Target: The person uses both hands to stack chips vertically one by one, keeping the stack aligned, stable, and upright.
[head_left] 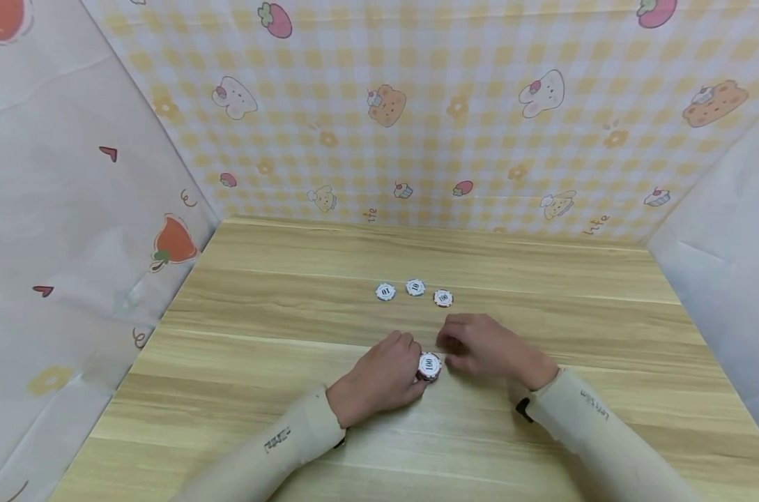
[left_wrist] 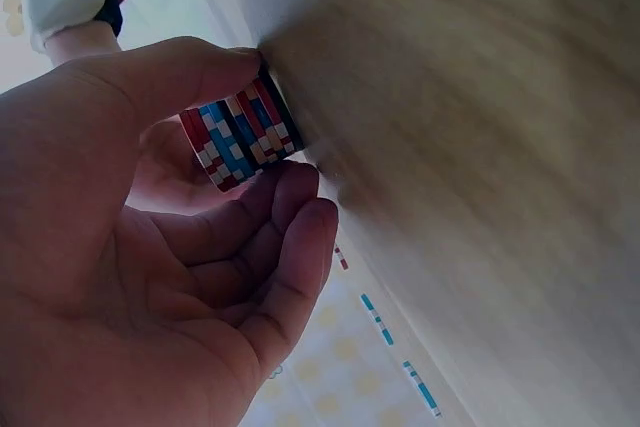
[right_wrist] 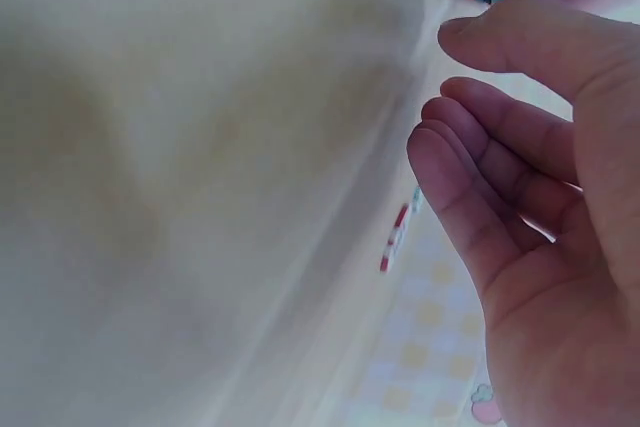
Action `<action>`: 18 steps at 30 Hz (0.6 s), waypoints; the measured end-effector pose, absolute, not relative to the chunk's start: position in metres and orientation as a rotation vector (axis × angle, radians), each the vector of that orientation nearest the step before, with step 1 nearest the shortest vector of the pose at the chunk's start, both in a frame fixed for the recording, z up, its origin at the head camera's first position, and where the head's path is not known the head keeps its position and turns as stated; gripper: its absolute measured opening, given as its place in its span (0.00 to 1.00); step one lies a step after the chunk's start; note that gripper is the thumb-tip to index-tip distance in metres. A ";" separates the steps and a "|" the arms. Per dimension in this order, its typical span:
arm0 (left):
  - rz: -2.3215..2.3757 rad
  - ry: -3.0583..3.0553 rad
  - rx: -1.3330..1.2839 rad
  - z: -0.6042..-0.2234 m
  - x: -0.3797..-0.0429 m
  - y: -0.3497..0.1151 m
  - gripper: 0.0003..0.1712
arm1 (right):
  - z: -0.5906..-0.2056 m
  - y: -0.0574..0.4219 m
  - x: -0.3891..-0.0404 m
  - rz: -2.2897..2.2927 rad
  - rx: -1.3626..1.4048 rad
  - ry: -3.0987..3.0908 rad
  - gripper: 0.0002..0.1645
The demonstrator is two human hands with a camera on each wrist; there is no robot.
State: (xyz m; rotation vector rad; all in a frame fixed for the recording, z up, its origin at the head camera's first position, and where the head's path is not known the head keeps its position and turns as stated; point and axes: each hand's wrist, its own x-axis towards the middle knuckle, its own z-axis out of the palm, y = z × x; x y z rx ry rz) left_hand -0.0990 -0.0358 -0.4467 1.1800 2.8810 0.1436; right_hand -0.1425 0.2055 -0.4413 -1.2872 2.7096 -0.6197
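A short stack of poker chips (head_left: 429,365), topped by a white-faced one marked 100, stands on the wooden table. My left hand (head_left: 382,373) holds it from the left, thumb and fingers on its sides. Red, blue, orange and black edges of the stack (left_wrist: 240,135) show in the left wrist view. Just right of the stack, apart from it, is my right hand (head_left: 488,348) with loosely bent fingers and nothing between them. Beyond the hands, a poker chip marked 100 (head_left: 443,298) and two marked 10, one in the middle (head_left: 415,287) and one leftmost (head_left: 385,291), lie flat.
The wooden tabletop (head_left: 279,293) reaches back to a yellow-checked cloth wall (head_left: 429,139). Pale sheets hang along the left side (head_left: 72,209) and the right side (head_left: 724,244).
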 end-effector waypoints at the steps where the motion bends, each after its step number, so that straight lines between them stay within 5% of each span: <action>1: 0.138 2.879 1.175 -0.446 -0.099 -0.036 0.20 | -0.440 0.206 -0.146 -0.608 -1.277 2.719 0.12; 18: 0.139 2.868 1.147 -0.443 -0.098 -0.035 0.18 | -0.440 0.211 -0.195 -0.526 -1.019 2.870 0.22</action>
